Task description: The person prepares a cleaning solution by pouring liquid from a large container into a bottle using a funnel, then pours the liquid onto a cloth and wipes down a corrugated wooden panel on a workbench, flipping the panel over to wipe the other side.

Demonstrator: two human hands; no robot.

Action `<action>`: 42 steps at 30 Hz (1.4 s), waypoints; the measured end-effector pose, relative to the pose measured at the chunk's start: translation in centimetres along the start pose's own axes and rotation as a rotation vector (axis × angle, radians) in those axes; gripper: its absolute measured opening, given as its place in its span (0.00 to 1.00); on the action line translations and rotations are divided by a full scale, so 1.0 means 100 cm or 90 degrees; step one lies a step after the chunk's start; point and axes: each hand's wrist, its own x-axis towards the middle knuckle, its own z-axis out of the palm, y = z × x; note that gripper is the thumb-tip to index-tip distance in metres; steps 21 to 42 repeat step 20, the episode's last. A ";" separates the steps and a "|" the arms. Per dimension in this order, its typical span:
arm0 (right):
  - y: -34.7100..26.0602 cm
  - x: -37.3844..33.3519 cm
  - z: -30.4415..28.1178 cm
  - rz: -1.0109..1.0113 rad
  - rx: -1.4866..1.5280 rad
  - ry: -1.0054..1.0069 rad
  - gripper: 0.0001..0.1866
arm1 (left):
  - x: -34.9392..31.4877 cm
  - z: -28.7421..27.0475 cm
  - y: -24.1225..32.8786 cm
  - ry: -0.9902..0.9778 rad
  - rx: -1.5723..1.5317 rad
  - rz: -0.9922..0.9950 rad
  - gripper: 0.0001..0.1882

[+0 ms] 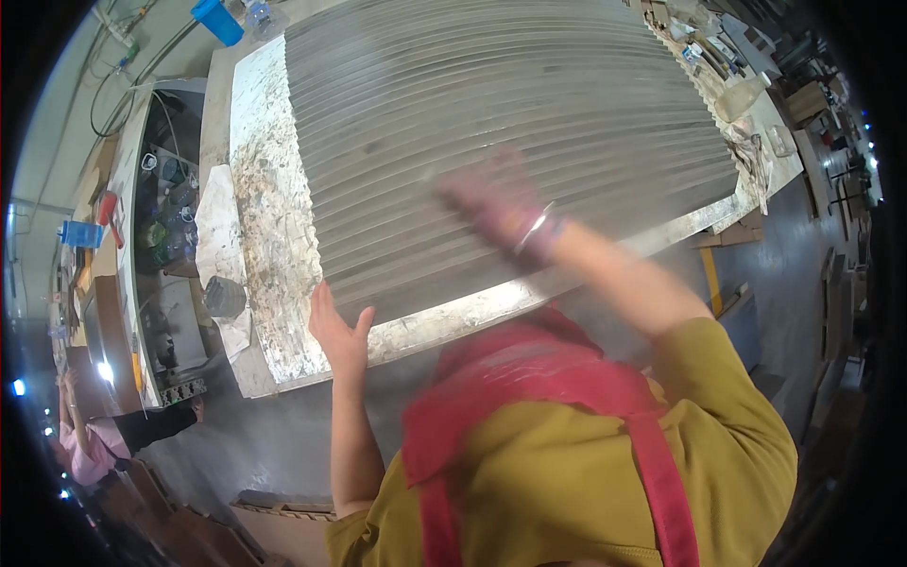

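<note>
A large grey ribbed sheet [510,123] with wavy side edges lies across the worktable in front of me. My left hand [340,331] is bare and rests at the sheet's near left corner, fingers stretched up and thumb apart, holding nothing. Over the near middle of the sheet is my right hand [496,203], in a dark reddish glove with a bright band at the wrist. Motion smears its fingers, so I cannot make out whether anything is in them or whether they press on the ribs.
The stained pale tabletop [269,217] shows left of the sheet. A crumpled dark grey lump [225,297] lies on white paper there. A blue cup [217,21] stands at the far left. On the right edge are a clear bottle [744,97] and clutter. Another person [99,444] is at lower left.
</note>
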 end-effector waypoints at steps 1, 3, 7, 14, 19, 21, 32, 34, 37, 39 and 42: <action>0.033 -0.005 -0.004 0.086 -0.063 -0.002 0.14 | 0.000 -0.002 0.004 -0.004 0.000 -0.007 0.45; 0.072 -0.001 -0.013 0.206 -0.084 -0.031 0.16 | 0.002 0.001 0.010 -0.004 -0.007 -0.013 0.44; -0.012 0.019 0.001 0.023 -0.078 0.063 0.14 | 0.002 0.001 0.006 -0.010 -0.006 -0.015 0.44; 0.145 -0.028 -0.009 0.258 0.027 0.028 0.18 | 0.003 0.004 0.008 -0.010 0.000 -0.004 0.44; 0.069 0.006 -0.017 0.043 -0.295 0.029 0.17 | 0.001 0.003 0.004 -0.020 0.018 -0.021 0.45; 0.065 0.007 -0.014 0.037 -0.287 0.026 0.17 | 0.000 0.003 0.001 -0.013 0.015 -0.011 0.46; 0.065 0.007 -0.014 0.037 -0.287 0.026 0.17 | 0.000 0.003 0.001 -0.013 0.015 -0.011 0.46; 0.065 0.007 -0.014 0.037 -0.287 0.026 0.17 | 0.000 0.003 0.001 -0.013 0.015 -0.011 0.46; 0.065 0.007 -0.014 0.037 -0.287 0.026 0.17 | 0.000 0.003 0.001 -0.013 0.015 -0.011 0.46; 0.065 0.007 -0.014 0.037 -0.287 0.026 0.17 | 0.000 0.003 0.001 -0.013 0.015 -0.011 0.46; 0.065 0.007 -0.014 0.037 -0.287 0.026 0.17 | 0.000 0.003 0.001 -0.013 0.015 -0.011 0.46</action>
